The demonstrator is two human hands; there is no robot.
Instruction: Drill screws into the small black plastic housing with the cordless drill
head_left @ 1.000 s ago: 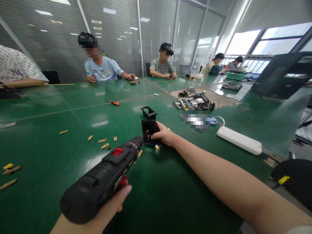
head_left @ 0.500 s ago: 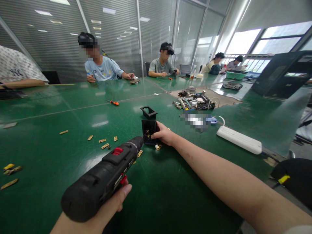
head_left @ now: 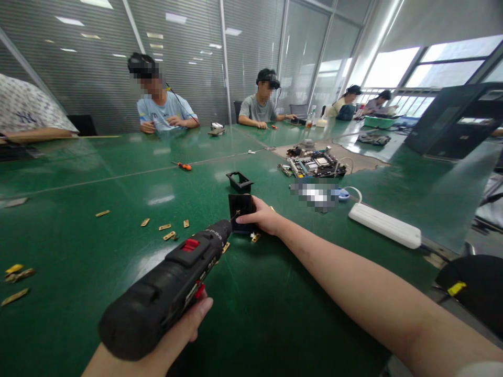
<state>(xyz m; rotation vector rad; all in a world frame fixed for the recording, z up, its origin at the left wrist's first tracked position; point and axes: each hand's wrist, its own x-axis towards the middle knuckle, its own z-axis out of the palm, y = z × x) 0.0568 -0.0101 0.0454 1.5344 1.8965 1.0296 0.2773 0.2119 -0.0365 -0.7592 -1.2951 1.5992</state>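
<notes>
My left hand (head_left: 188,324) is wrapped around the handle of a black and red cordless drill (head_left: 168,280), its index finger near the red trigger. The drill's thin bit reaches a small brass-coloured part (head_left: 238,212) on a black square panel (head_left: 240,203). My right hand (head_left: 263,215) grips that panel by its right side and keeps it upright on the table, thumb lying across the front. Behind the panel sits a black rectangular frame (head_left: 239,181) with an opening. Close below the panel's right edge lies a brass strip (head_left: 255,237); another brass strip (head_left: 225,247) is beside the drill chuck.
Several loose brass strips (head_left: 165,226) lie to the left on the green table (head_left: 94,251). An orange screwdriver (head_left: 184,166) is farther back. At right are a circuit board (head_left: 318,162) and a white power strip (head_left: 385,224). Co-workers (head_left: 167,110) sit across the table.
My right thumb has shifted left across the panel's front, covering its lower brass part. The drill stays almost in place. Across the table, co-workers' hands have moved.
</notes>
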